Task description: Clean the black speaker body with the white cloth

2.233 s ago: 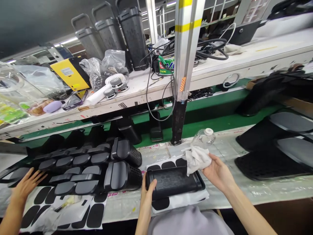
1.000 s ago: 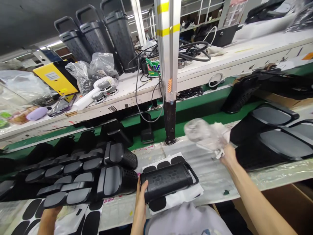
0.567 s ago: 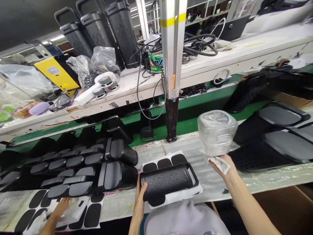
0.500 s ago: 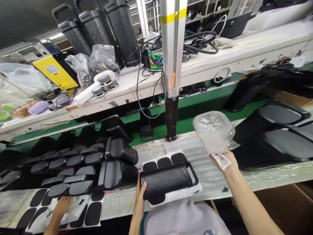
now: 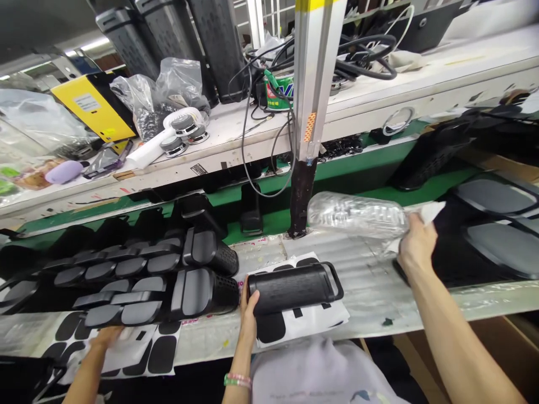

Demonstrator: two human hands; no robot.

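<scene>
My left hand (image 5: pixel 249 315) is closed on the near left end of a black speaker housing (image 5: pixel 290 289) with a loop handle at its right end. The housing lies tilted over a white sheet (image 5: pixel 314 331) that bears black rounded pads. At the right, my right hand (image 5: pixel 416 244) grips the neck of a clear plastic bottle (image 5: pixel 357 214), raised above the bench on its side with its base to the left. Some white tissue (image 5: pixel 432 212) is bunched in the same hand around the neck.
Several black speaker housings (image 5: pixel 206 292) stand in rows at the left, and more (image 5: pixel 505 247) at the right. A metal post (image 5: pixel 314 84) rises behind the bench. Another person's hand (image 5: pixel 107 335) is over pad sheets at lower left. A shelf holds cables and a green can (image 5: pixel 278 92).
My right hand has swung the bottle from base toward me to sideways, moving slightly right and up. The speaker housing has been raised and shifted a little, uncovering more of the pad below.
</scene>
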